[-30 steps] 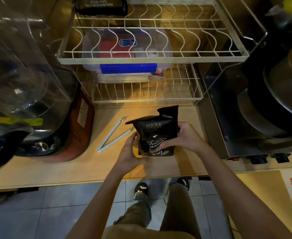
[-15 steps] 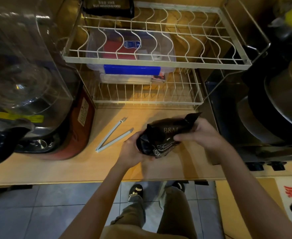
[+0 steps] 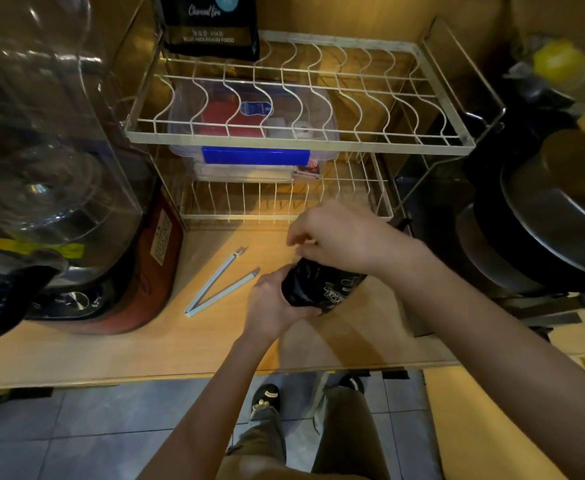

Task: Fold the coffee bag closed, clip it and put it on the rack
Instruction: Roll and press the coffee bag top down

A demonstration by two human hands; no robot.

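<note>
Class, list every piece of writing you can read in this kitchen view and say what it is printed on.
"Charcoal fire": script on the black bag on the rack's top shelf.
Small white lines below it: blurred, unreadable.
Held coffee bag: white print unreadable.
Red appliance's label: too small.
</note>
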